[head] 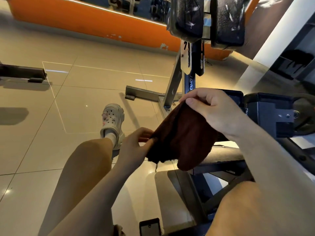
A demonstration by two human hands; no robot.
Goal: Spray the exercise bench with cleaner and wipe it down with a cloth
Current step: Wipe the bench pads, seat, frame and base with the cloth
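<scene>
A dark brown cloth (184,135) hangs stretched between both hands above the bench's lower end. My left hand (134,143) pinches its lower left edge. My right hand (216,111) pinches its upper corner between thumb and fingers. The exercise bench (226,155) runs under the cloth at the right, with a worn grey pad and a dark metal frame. Two black roller pads (206,19) stand at the top on the bench's upright post. No spray bottle shows in view.
Glossy beige floor tiles (95,92) spread to the left. My leg with a white clog (112,123) stands left of the bench's grey base bar (144,94). An orange wall base (88,19) runs along the back. Another machine's foot (22,72) sits far left.
</scene>
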